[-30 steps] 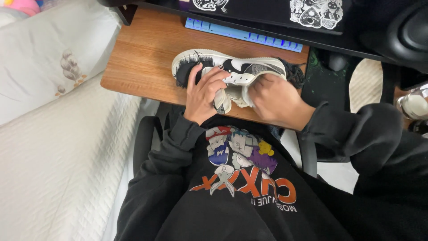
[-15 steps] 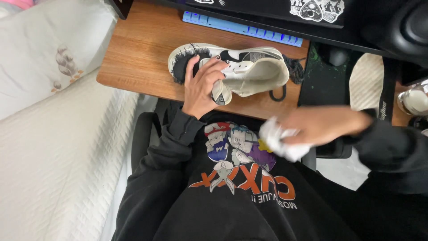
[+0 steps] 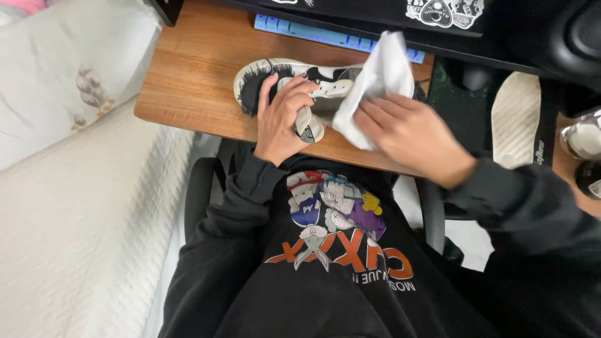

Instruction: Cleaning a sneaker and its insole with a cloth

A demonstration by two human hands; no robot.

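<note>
Two hands work: left hand [image 3: 283, 119] clenches the shoe [image 3: 300, 87], right hand [image 3: 410, 134] grasps a white cloth [image 3: 379, 78].

Two white-on-black stickers [image 3: 438, 10] sit on the dark panel just behind the blue keyboard [image 3: 325, 32]. No packages or screens show.

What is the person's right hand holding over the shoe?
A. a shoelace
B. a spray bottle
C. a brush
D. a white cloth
D: the right hand grips a crumpled white cloth against the sneaker, which the left hand steadies on the wooden desk.
</note>
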